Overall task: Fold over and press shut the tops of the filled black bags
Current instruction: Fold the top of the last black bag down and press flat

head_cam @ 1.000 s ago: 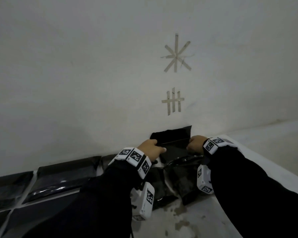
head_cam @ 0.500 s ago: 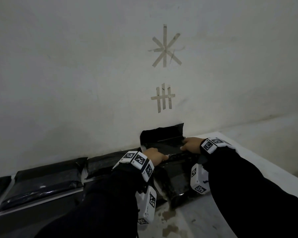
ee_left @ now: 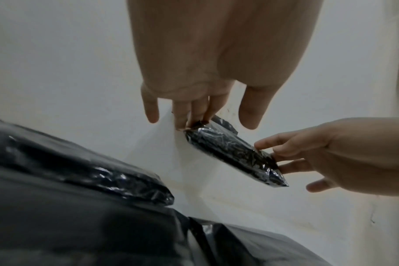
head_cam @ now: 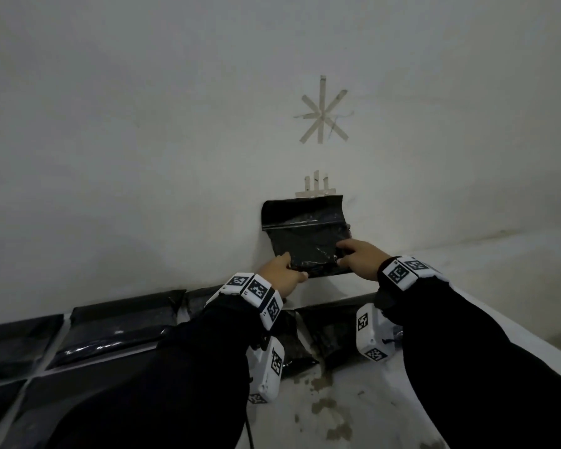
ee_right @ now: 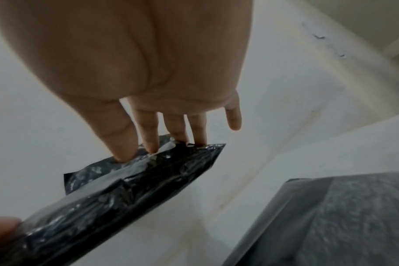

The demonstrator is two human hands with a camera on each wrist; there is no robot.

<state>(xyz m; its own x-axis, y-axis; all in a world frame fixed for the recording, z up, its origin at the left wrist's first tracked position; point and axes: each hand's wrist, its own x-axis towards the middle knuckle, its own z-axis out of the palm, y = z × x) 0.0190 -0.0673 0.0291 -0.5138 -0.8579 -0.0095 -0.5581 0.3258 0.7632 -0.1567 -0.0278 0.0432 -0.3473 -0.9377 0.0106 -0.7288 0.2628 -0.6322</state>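
Bag (head_cam: 308, 241) held up against wall (head_cam: 143, 140), clear of surface (head_cam: 353, 416). Left hand (head_cam: 280, 275) and right hand (head_cam: 361, 257) pinch its 2 lower corners.

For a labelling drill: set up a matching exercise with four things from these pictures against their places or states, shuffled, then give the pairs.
Things:
1. held black bag
2. left hand
3. right hand
4. tape star

Places or states:
A. stuck high on the wall
B. grips the bag's lower left corner
C. lifted before the wall, top flap unfolded
D. grips the bag's lower right edge

Pairs: 1-C, 2-B, 3-D, 4-A
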